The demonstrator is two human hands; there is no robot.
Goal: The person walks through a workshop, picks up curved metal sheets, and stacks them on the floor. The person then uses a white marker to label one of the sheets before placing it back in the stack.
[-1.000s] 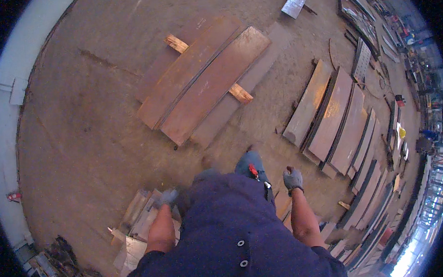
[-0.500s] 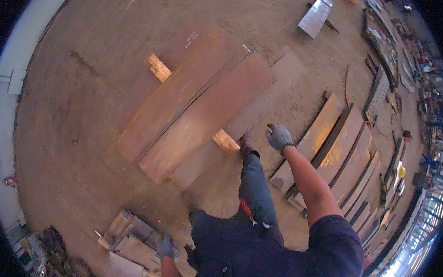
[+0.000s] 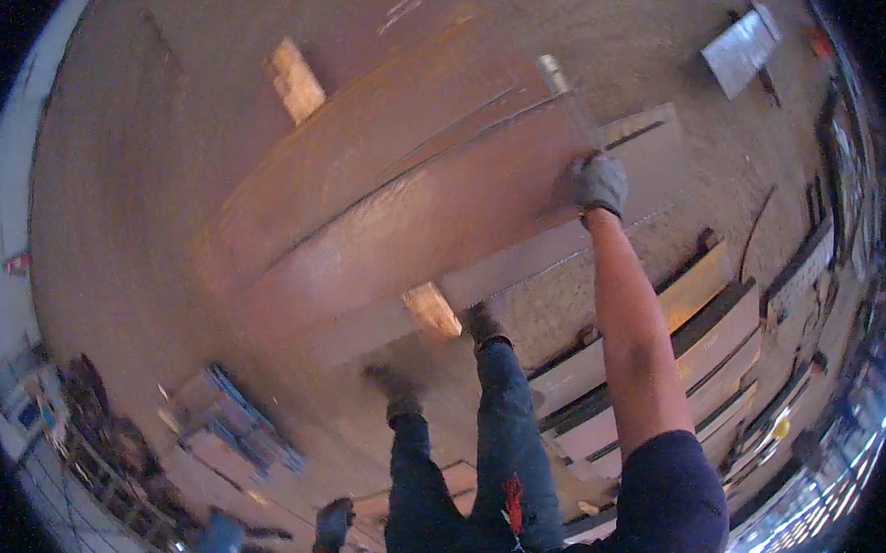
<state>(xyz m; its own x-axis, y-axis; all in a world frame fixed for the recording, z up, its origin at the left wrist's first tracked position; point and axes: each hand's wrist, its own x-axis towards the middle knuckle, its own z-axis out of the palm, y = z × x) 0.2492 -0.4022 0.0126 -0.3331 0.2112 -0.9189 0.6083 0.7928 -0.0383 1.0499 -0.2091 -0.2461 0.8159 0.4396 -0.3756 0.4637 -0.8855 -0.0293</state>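
Note:
A long, flat, reddish-brown metal plate (image 3: 410,223) rests in front of me, raised on wooden blocks. My right hand (image 3: 599,182), in a grey glove, is at the plate's right end with its fingers curled onto the edge; the fingertips are partly hidden. Alongside, on the far side, a similar metal plate (image 3: 357,171) lies with a narrow gap between the two. Beneath them one wooden block (image 3: 432,310) sticks out on the near side and another wooden block (image 3: 296,81) on the far side. My left hand (image 3: 334,524), also gloved, hangs low by my left leg, apart from the plates; its fingers are blurred.
Several long metal plates (image 3: 712,342) lie stacked in rows to my right. A shiny metal piece (image 3: 742,53) sits at the far right. Smaller metal pieces (image 3: 220,418) are piled at the near left, beside dark scrap (image 3: 111,434). A pale wall (image 3: 3,189) runs along the left.
My right hand has reached forward and right, onto the plate's right end. My left hand has dropped lower in view. The view has shifted and turned, showing both legs.

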